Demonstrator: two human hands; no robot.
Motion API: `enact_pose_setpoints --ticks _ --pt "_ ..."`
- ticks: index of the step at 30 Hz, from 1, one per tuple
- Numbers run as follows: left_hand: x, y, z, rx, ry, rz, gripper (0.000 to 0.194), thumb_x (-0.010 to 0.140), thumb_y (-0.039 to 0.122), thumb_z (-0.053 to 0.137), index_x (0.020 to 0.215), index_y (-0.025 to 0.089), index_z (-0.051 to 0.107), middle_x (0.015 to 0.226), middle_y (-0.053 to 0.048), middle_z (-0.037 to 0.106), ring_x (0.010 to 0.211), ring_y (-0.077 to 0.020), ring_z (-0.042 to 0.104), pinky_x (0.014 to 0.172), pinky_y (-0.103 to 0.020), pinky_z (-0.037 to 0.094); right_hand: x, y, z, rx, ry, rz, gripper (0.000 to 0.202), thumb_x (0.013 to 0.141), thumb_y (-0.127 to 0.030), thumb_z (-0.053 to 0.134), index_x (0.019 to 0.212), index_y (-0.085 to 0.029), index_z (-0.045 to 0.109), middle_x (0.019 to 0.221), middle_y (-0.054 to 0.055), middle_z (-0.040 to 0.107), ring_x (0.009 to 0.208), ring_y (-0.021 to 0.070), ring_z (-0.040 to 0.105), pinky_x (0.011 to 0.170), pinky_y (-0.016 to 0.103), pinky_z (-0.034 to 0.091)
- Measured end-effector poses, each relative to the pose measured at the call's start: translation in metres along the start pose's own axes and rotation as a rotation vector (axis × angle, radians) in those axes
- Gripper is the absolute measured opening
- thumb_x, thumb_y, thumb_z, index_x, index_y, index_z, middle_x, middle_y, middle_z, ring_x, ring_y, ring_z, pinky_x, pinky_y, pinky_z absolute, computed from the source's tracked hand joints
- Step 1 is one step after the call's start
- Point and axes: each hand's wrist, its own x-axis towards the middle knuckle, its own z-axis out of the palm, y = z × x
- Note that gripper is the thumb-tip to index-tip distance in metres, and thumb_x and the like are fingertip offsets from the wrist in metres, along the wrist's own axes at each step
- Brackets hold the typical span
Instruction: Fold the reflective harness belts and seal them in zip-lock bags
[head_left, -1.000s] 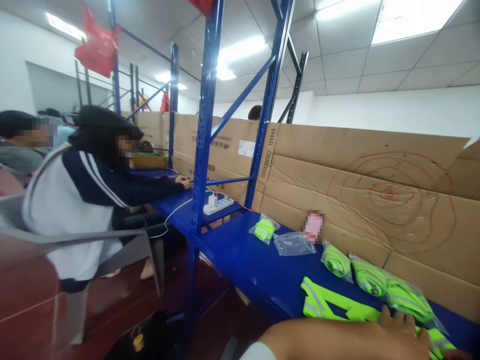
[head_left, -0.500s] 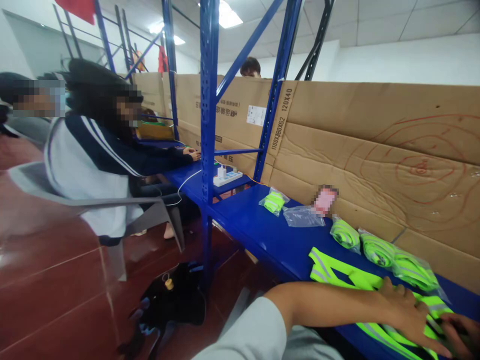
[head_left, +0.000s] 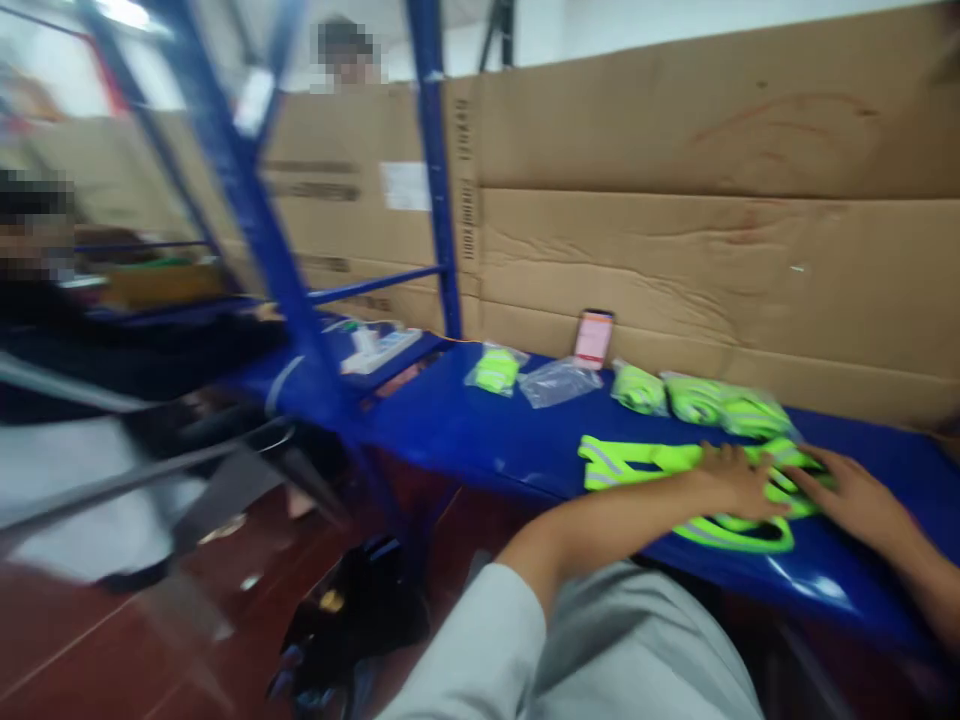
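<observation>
A neon-yellow reflective vest made of straps with grey stripes lies spread on the blue shelf top. My left hand rests on its middle, palm down with the fingers apart. At the vest's right end is my right hand, its fingers stretched over the folded straps and slightly blurred. Part of the vest is hidden beneath both hands. Just behind it, several rolled neon-yellow bundles in clear bags stand in a row. Another bagged bundle sits farther left.
A flat clear plastic bag lies beside an upright phone against the cardboard wall. Left of these are a blue upright post and a white power strip. A seated person is at the left; a dark bag is on the floor.
The view has swung right, bringing my right hand fully into the picture. My left hand stays on the vest; the right hand's fingers now reach across its right end.
</observation>
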Motion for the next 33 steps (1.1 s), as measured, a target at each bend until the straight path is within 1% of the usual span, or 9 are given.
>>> enact_pose_setpoints --ticks 3,6,9,12,15,18,26,30,33 --pt "-0.001 -0.002 -0.005 0.039 -0.020 0.038 0.084 0.097 0.063 0.031 0.164 0.018 0.008 0.168 -0.020 0.021 0.155 -0.0384 0.022 0.123 -0.061 0.017 0.003 -0.016 -0.005 -0.078 -0.055 0.136 0.064 0.088 -0.067 0.042 0.120 -0.020 0.071 0.124 0.024 0.068 0.119 0.0372 0.064 0.103 0.052 0.048" --pt "0.013 -0.005 0.003 0.081 -0.039 0.073 0.076 0.099 0.061 0.023 0.163 0.020 0.015 0.168 -0.019 0.020 0.155 -0.0406 0.020 0.122 -0.063 0.016 0.004 -0.005 -0.001 -0.133 -0.084 0.210 0.051 0.097 -0.049 0.040 0.130 -0.019 0.066 0.133 0.012 0.067 0.127 0.0262 0.061 0.111 0.041 0.046" --pt "0.020 -0.005 0.009 0.102 -0.043 0.084 0.075 0.100 0.061 0.020 0.162 0.019 0.017 0.169 -0.018 0.020 0.155 -0.0406 0.021 0.122 -0.061 0.018 0.001 0.004 0.001 -0.182 -0.121 0.283 0.047 0.097 -0.043 0.047 0.137 -0.022 0.061 0.139 0.009 0.064 0.129 0.0258 0.058 0.111 0.041 0.045" --pt "0.019 -0.005 0.010 0.099 -0.044 0.083 0.076 0.099 0.062 0.020 0.161 0.018 0.020 0.169 -0.018 0.018 0.155 -0.0401 0.018 0.123 -0.058 0.016 0.006 0.003 -0.004 -0.217 -0.174 0.347 0.053 0.095 -0.045 0.056 0.140 -0.016 0.057 0.138 0.015 0.063 0.126 0.0283 0.060 0.106 0.041 0.047" --pt "0.019 -0.006 0.010 0.096 -0.042 0.076 0.078 0.098 0.065 0.021 0.160 0.017 0.021 0.169 -0.018 0.017 0.156 -0.0401 0.016 0.123 -0.058 0.015 0.022 0.001 -0.011 -0.221 -0.267 0.367 0.050 0.091 -0.049 0.064 0.129 -0.017 0.064 0.123 0.012 0.071 0.108 0.0249 0.068 0.093 0.031 0.052" --pt "0.020 -0.006 0.011 0.105 -0.041 0.078 0.079 0.097 0.066 0.023 0.159 0.017 0.022 0.169 -0.018 0.019 0.155 -0.0395 0.018 0.123 -0.057 0.016 0.036 -0.001 -0.015 -0.232 -0.292 0.376 0.048 0.087 -0.050 0.070 0.122 -0.018 0.066 0.114 0.009 0.074 0.098 0.0224 0.071 0.081 0.026 0.052" --pt "0.018 -0.003 0.013 0.136 -0.017 0.083 0.076 0.099 0.061 0.021 0.159 0.013 0.023 0.167 -0.021 0.022 0.154 -0.0396 0.021 0.123 -0.056 0.017 0.022 -0.023 -0.011 -0.329 -0.197 0.310 0.050 0.095 -0.055 0.060 0.133 -0.024 0.054 0.116 0.008 0.073 0.103 0.0257 0.070 0.075 0.029 0.048" --pt "0.016 -0.003 0.011 0.133 -0.023 0.088 0.077 0.099 0.063 0.021 0.158 0.013 0.024 0.168 -0.020 0.022 0.154 -0.0380 0.022 0.124 -0.054 0.018 0.017 -0.045 -0.012 -0.442 -0.135 0.189 0.047 0.096 -0.045 0.061 0.135 -0.020 0.053 0.118 0.015 0.071 0.103 0.0301 0.067 0.079 0.034 0.046" --pt "0.017 -0.004 0.008 0.123 -0.056 0.096 0.087 0.095 0.071 0.021 0.160 0.012 0.021 0.168 -0.020 0.020 0.156 -0.0367 0.019 0.125 -0.053 0.017 0.013 -0.061 -0.010 -0.506 -0.101 0.072 0.039 0.098 -0.036 0.057 0.131 -0.016 0.057 0.116 0.019 0.069 0.109 0.0330 0.061 0.089 0.039 0.042"
